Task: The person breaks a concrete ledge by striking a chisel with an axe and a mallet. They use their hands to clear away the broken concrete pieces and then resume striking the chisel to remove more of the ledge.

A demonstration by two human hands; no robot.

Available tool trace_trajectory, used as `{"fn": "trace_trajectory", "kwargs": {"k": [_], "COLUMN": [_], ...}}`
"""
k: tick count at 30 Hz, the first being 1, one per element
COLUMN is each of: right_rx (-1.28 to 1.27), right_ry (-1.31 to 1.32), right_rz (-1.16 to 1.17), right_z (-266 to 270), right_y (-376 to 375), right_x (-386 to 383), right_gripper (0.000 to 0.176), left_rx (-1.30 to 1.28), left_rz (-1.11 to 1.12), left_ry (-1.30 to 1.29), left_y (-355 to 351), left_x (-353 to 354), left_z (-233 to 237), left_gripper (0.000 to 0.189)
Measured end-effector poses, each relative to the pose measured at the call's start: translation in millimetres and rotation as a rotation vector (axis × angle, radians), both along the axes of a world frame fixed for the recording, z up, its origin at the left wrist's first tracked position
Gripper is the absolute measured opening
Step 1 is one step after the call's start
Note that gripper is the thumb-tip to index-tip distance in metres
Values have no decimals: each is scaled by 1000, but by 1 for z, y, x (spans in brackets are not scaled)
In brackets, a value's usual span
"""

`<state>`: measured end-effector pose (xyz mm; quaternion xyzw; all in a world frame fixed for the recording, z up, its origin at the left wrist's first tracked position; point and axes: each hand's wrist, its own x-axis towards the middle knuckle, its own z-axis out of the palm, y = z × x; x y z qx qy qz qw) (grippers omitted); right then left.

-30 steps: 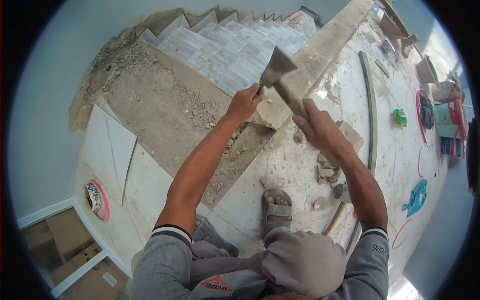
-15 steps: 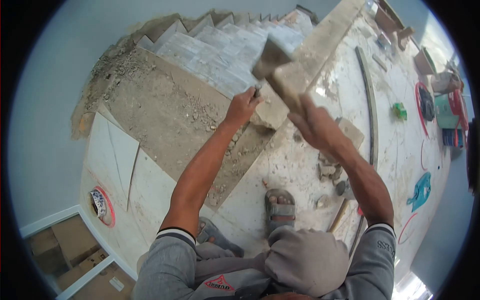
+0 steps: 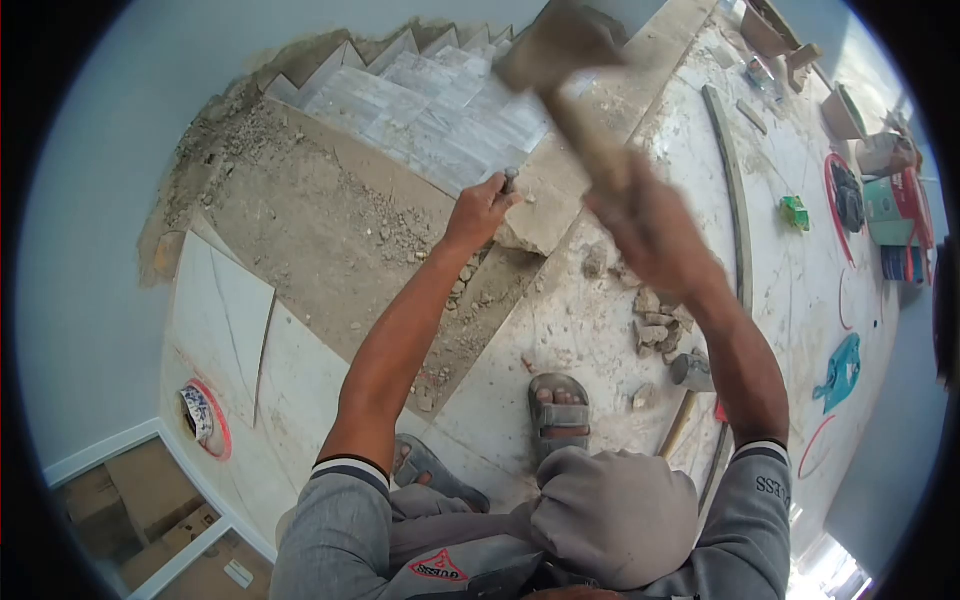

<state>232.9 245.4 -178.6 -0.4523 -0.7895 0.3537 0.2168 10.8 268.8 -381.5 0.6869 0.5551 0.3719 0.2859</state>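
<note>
My left hand (image 3: 480,212) is closed around a short metal chisel (image 3: 510,180), whose rounded top end shows above the fingers. It is at the edge of a broken mortar slab (image 3: 535,215) beside the tiled steps (image 3: 420,110). My right hand (image 3: 645,225) grips the wooden handle of a hammer (image 3: 565,50), blurred by motion. The hammer's heavy head is raised above and beyond the chisel, apart from it. Below my left forearm and ahead of it lies rough, bare mortar (image 3: 310,210) with loose rubble.
Broken stone pieces (image 3: 655,325) and a second hammer (image 3: 690,370) lie near my right arm. A long grey strip (image 3: 735,190) runs along the white floor. Farther right are a green wrapper (image 3: 795,212), a blue bag (image 3: 842,372) and a bucket (image 3: 893,212). A round opening (image 3: 205,418) is at left.
The hammer has risen away from the chisel, and my right hand has moved slightly up and right. My left hand still holds the chisel in nearly the same place.
</note>
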Motion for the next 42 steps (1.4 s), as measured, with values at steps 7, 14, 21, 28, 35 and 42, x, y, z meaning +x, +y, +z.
{"fn": "trace_trajectory", "kwargs": {"k": [7, 14, 21, 28, 35, 42], "right_rx": [271, -2, -144, -306, -350, -215], "right_ry": [251, -534, 503, 512, 448, 386], "right_rz": [-6, 18, -244, -349, -421, -343], "right_z": [-19, -69, 2, -74, -91, -45], "right_y": [15, -13, -37, -107, -121, -90], "right_x": [-13, 31, 40, 35, 62, 51], "right_gripper": [30, 34, 36, 41, 42, 37], "left_rx": [-44, 577, -108, -31, -108, -73], "left_rz": [2, 26, 305, 193, 171, 137], "left_ry": [-66, 282, -434, -362, -353, -249], "left_y": [0, -29, -27, -20, -12, -8], "left_x": [1, -17, -46, -1, 16, 25], "left_z": [10, -74, 15, 8, 16, 7], "left_gripper": [19, 26, 18, 24, 23, 25]}}
